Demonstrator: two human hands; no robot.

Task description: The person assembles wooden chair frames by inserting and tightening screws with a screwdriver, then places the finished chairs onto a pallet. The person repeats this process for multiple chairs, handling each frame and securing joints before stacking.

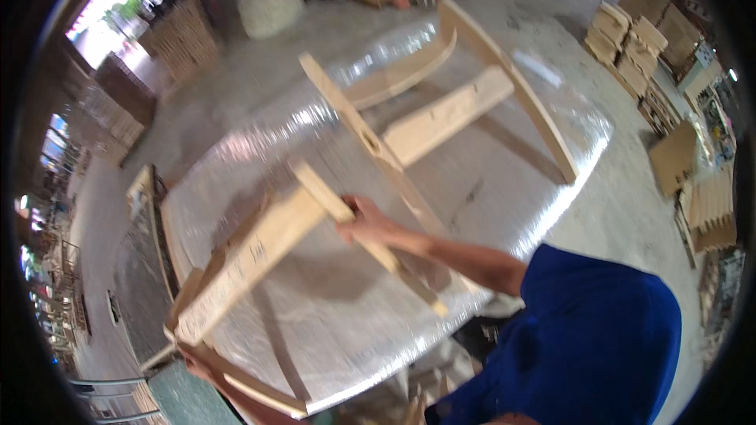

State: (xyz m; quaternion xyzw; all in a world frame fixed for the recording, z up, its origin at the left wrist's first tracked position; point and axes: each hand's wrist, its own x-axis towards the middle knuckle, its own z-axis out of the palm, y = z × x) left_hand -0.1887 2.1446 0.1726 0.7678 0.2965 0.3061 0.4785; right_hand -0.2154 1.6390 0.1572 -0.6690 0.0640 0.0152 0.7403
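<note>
Both hands hold a pale wooden frame (pixel 250 258) above a work table covered with clear plastic film (pixel 331 315). Pencil marks show on its wide board, which has a narrower bar across each end. My right hand (pixel 368 222) is closed round the bar at the right end. At the lower left, my left hand (pixel 198 364) grips the other end near a corner, its fingers partly hidden by the wood. Beyond my right hand, a second wooden frame (pixel 449 114) rests on the film, with two long side pieces, a wide crosspiece and a curved rail.
Stacks of wooden parts (pixel 626 43) stand on the floor at the far right, with cardboard (pixel 674 159) nearer. A wrapped pale bundle (pixel 270 1) and a stack of boards (pixel 179 38) are at the back. A dark-topped bench (pixel 142 283) adjoins the table's left side.
</note>
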